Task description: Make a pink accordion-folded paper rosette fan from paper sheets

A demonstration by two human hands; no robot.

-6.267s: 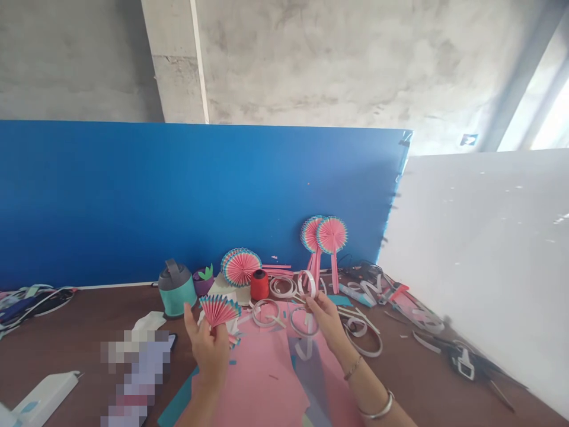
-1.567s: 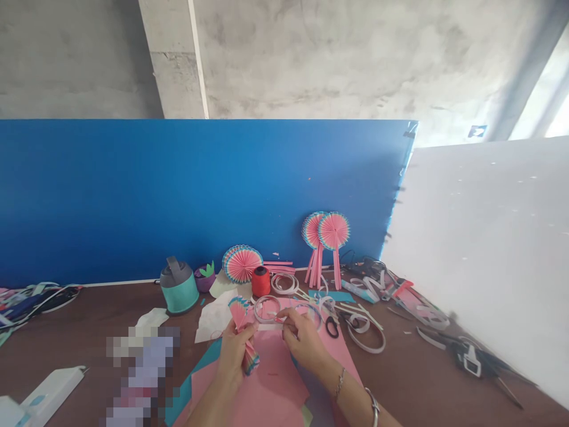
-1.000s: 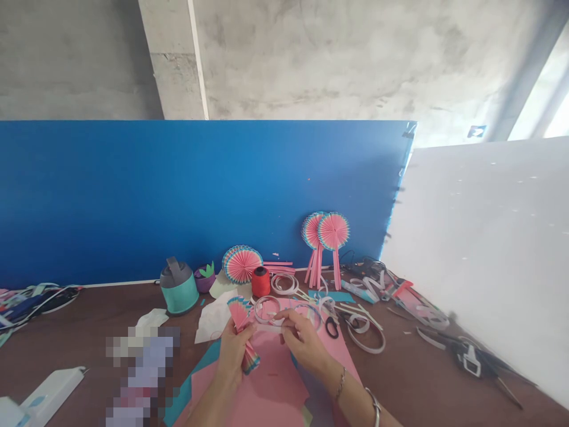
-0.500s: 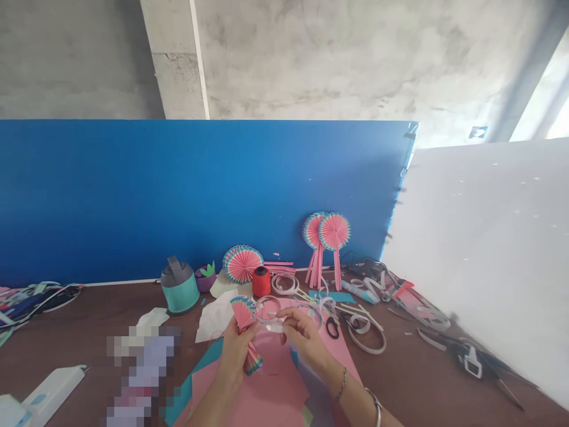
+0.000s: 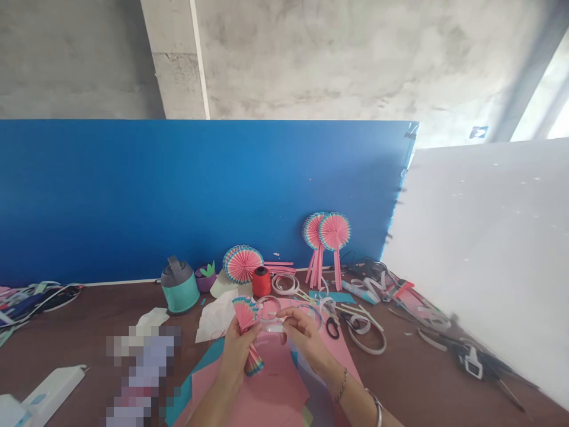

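My left hand (image 5: 237,346) is closed around the middle of a pleated paper fan (image 5: 245,312), pink with blue and cream edges, spread at both ends. Between the two hands stretches a short strip of clear tape (image 5: 272,328). My right hand (image 5: 306,339) pinches its right end, and the left end lies close to my left thumb. Whether that end touches the fan I cannot tell. Beneath both hands lie sheets of pink paper (image 5: 271,391), with a blue-green sheet under them at the left.
Behind my hands stand a red thread spool (image 5: 261,282), rolls of tape (image 5: 285,284) and finished round fans (image 5: 242,264). More fans with handles (image 5: 335,232) lean on the blue partition (image 5: 178,190). Scissors (image 5: 332,327) lie right of my right hand; a teal container (image 5: 180,287) stands left.
Both hands stay almost in place. The fan and my left hand have shifted very slightly right, toward the tape strip.
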